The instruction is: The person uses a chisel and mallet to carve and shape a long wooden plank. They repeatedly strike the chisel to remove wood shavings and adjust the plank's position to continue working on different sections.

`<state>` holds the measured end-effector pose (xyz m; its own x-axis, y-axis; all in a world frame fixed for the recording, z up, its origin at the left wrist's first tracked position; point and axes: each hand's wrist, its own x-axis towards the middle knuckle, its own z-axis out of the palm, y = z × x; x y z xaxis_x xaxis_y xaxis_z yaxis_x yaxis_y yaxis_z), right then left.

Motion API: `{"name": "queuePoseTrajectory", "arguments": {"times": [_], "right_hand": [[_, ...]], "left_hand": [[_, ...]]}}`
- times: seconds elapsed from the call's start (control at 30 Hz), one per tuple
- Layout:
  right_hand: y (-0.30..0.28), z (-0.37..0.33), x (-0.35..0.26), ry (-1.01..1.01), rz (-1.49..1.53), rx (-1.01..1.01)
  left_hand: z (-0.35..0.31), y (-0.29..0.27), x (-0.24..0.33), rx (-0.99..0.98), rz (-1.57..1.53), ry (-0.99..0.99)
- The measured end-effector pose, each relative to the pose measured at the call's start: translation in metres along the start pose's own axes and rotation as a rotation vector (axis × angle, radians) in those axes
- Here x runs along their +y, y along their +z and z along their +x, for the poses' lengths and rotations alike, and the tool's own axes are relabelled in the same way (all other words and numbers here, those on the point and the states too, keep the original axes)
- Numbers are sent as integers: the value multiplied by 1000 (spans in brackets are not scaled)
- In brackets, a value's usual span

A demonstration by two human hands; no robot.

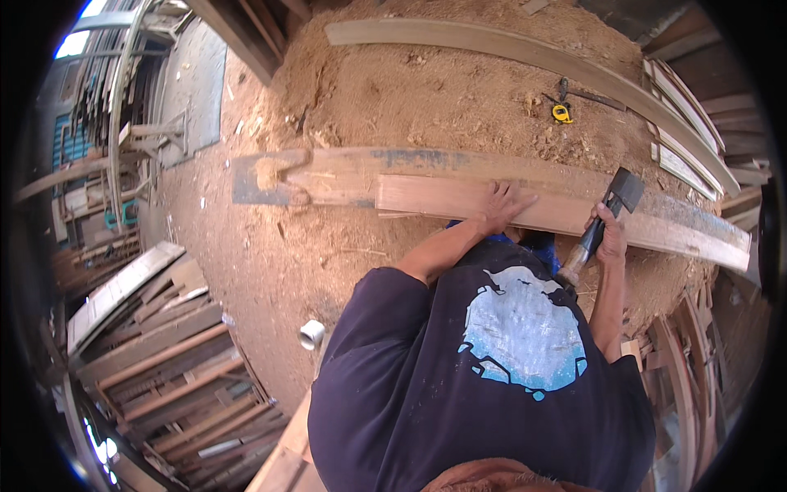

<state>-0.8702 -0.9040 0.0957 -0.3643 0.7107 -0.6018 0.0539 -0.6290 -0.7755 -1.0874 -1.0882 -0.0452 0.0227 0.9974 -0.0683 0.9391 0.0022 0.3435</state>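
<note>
My left hand (pixel 498 207) lies on a reddish plank (pixel 434 195), its fingers stretched out and apart. The plank rests along a longer, weathered board (pixel 348 176) with dark patches, which has a notched piece at its left end. My right hand (pixel 610 238) is closed around the handle of a hatchet (pixel 627 190) with a broad dark head. The hatchet is tilted, its head up and to the right above the plank, its handle's end near my body. My shirt hides part of the plank's near side.
A yellow tape measure (pixel 561 113) lies on the sawdust-covered ground (pixel 393 90) beyond the board. Across the far side runs a long plank (pixel 492 43). A white cylinder (pixel 311 334) sits left of me. Stacked timber (pixel 176 361) fills the lower left; more boards (pixel 684 369) stand at right.
</note>
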Motion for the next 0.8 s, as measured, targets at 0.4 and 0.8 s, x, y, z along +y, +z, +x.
{"name": "queuePoseTrajectory", "arguments": {"times": [0.4, 0.8], "right_hand": [[52, -94, 63, -90, 107, 183], [59, -178, 163, -98, 239, 363]], "left_hand": [[23, -40, -78, -296, -113, 130], [-121, -114, -216, -328, 276, 71]]}}
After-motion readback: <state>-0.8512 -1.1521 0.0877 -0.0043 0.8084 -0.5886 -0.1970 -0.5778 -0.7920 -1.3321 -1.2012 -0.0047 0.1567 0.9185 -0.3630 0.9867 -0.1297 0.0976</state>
